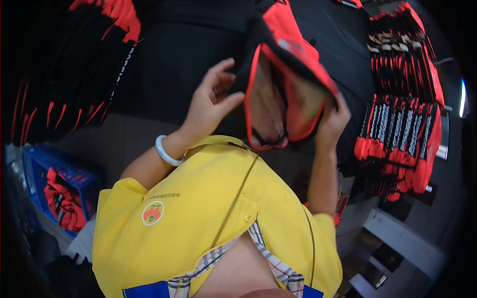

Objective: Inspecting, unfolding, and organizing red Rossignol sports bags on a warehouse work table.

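1. The right hand (334, 121) clasps the right edge of the black-and-red fabric piece (304, 94), probably to keep its mouth spread toward the near side.
2. The left hand (211, 97) is loosely open, seemingly holding nothing; I cannot tell whether its thumb touches the piece.
3. The piece lies between the hands, its far end reaching beyond them.
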Tool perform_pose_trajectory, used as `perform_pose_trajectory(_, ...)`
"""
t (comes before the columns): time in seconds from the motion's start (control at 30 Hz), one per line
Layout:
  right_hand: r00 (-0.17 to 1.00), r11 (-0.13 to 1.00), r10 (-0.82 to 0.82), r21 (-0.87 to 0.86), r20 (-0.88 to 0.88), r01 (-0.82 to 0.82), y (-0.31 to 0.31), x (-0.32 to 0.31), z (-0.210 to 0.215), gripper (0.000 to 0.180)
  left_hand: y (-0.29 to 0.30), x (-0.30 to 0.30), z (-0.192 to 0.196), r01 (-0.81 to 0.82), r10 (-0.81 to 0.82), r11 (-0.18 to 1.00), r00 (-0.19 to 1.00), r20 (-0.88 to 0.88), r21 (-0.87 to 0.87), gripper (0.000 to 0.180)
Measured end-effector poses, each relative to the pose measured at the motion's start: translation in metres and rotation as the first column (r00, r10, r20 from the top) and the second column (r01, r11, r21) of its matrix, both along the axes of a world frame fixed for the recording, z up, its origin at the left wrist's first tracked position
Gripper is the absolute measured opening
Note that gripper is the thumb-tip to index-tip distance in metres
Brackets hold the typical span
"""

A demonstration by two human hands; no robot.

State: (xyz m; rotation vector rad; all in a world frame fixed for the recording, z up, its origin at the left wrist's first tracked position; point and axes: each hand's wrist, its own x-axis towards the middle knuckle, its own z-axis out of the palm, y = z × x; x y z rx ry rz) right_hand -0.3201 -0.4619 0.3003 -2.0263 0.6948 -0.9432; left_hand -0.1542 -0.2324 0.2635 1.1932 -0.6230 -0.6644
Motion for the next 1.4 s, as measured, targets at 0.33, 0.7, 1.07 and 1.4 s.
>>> perform_pose_trajectory(0.33,0.899,0.725,-0.008,0.622,0.438,-0.296,-0.107,0.05,0.218,0.017,-0.002,0.047,-0.031,0.042,-0.144,0.952,0.936,0.322,0.304,0.088)
perform_pose_trajectory(0.7,0.728,0.459,0.147,0.606,0.669,-0.65,-0.173,0.096,0.247,0.047,-0.025,0.036,-0.041,0.339,-0.341,0.94,0.929,-0.145,-0.04,0.03)
perform_pose_trajectory(1.07,0.692,0.814,0.52,0.043,-0.501,-0.58,0.011,-0.001,-0.078,0.047,-0.015,0.071,-0.064,-0.001,0.056,0.989,0.928,-0.368,0.146,0.032)
perform_pose_trajectory(1.4,0.927,0.93,0.352,0.162,-0.13,-0.33,0.091,-0.006,-0.074,0.08,-0.001,0.031,-0.047,0.107,-0.186,0.98,0.779,-0.599,-0.166,0.04)
